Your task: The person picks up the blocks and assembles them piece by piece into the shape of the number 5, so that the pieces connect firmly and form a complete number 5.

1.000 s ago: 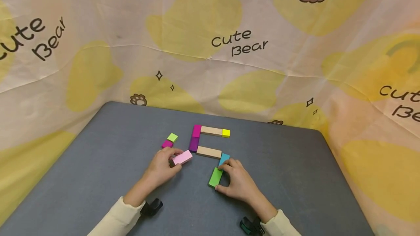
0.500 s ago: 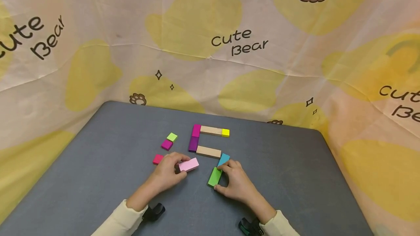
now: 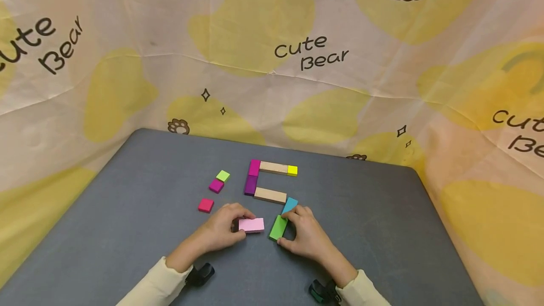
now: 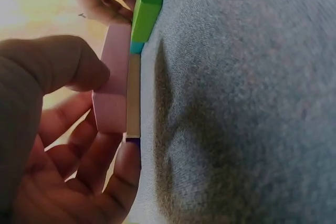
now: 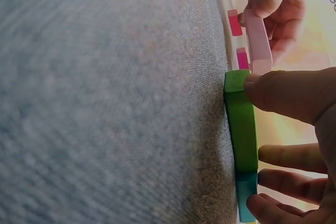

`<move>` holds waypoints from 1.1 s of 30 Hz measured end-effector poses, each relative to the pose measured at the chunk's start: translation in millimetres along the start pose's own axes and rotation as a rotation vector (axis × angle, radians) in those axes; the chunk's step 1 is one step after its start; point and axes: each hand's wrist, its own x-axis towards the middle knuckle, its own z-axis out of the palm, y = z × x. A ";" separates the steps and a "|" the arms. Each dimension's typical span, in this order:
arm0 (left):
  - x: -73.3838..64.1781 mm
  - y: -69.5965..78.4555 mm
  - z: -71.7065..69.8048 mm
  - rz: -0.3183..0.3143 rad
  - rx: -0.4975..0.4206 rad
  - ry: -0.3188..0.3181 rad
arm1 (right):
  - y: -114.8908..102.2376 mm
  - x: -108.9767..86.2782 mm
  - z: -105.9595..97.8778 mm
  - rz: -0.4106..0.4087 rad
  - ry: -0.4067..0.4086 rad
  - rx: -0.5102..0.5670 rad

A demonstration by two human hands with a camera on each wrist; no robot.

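My left hand (image 3: pixel 225 226) pinches a pink rectangular block (image 3: pixel 251 225) between thumb and fingers. In the left wrist view a shadow lies on the table beneath this pink block (image 4: pixel 113 80), which is held up off the surface. My right hand (image 3: pixel 307 233) holds a green block (image 3: pixel 278 228) lying on the table, thumb at its near end and fingertips by its far end. That green block (image 5: pixel 241 124) meets a blue block (image 3: pixel 290 205) end to end, with fingertips at the blue one too. The pink block's right end points toward the green block, a small gap between them.
Beyond the hands, a plain wooden block (image 3: pixel 270 195), a purple block (image 3: pixel 250 185), a magenta block (image 3: pixel 254 167), another wooden block (image 3: pixel 274 168) and a yellow cube (image 3: pixel 292 170) form a joined line. Leftward lie a red block (image 3: pixel 206 205), a magenta piece (image 3: pixel 216 186) and a lime piece (image 3: pixel 223 176).
My left hand has carried the pink block right and nearer to me, turning it more level across the view and uncovering the red block. My right hand has stayed at the green block.
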 end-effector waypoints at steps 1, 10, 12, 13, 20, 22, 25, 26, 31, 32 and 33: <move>0.3 -0.6 0.2 0.007 0.002 -0.011 | 0.1 0.1 -0.2 -0.003 0.001 -0.003; 3.5 0.0 3.2 0.040 0.020 -0.102 | 0.3 1.1 -0.8 -0.018 0.000 -0.010; 3.8 0.5 4.4 0.047 0.028 -0.107 | 0.5 1.3 -0.5 -0.019 0.000 -0.011; 3.9 0.7 5.3 0.052 0.035 -0.110 | 0.6 1.3 -0.4 -0.017 -0.002 -0.012; 4.6 2.5 11.5 0.063 0.065 -0.125 | 1.0 0.3 0.6 -0.005 -0.009 -0.008; 4.6 3.2 12.9 0.064 0.072 -0.123 | 0.9 0.1 0.8 -0.006 -0.009 -0.005; 4.7 4.5 13.7 0.061 0.079 -0.119 | 0.9 -0.4 1.3 -0.010 -0.008 -0.001; 4.7 4.8 13.9 0.060 0.082 -0.116 | 0.9 -0.4 1.4 -0.011 -0.007 -0.001; 5.1 6.1 14.3 0.065 0.102 -0.107 | 1.0 -1.0 1.3 -0.019 0.001 -0.009; 5.2 6.1 14.6 0.066 0.109 -0.105 | 1.0 -1.1 1.2 -0.020 0.003 -0.013; 5.3 6.3 14.8 0.068 0.115 -0.104 | 1.2 -1.1 1.2 -0.020 0.004 -0.016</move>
